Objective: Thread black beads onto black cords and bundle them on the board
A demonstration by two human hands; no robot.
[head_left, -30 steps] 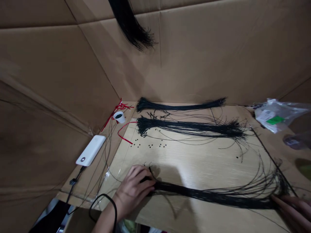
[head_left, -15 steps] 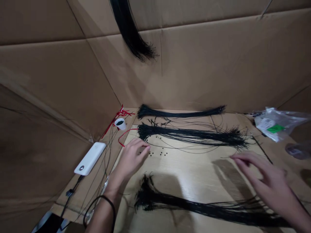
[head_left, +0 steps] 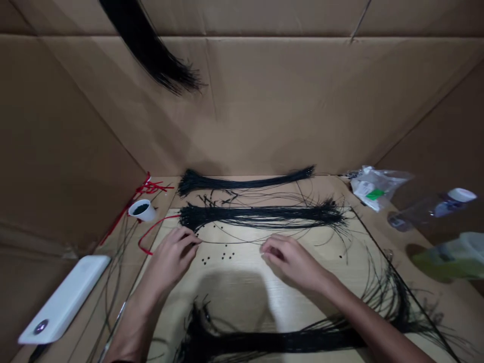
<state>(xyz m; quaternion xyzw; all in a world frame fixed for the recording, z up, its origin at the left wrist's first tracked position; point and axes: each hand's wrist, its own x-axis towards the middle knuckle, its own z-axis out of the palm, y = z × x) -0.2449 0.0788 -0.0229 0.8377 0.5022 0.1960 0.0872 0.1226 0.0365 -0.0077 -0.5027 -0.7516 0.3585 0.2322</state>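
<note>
The left hand [head_left: 172, 259] and right hand [head_left: 291, 259] curl their fingers narrowly at lower centre, any fine strand held too thin to tell, just below the black cord bundle [head_left: 260, 217]; light, slow movements avoid tangles.

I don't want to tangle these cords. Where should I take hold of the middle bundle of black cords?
Best grip the middle bundle of black cords around its dense centre, coming from the near side, where your left hand and right hand are. It lies fairly straight and tightly packed there, while its ends splay and loose strands stray toward you.
</note>
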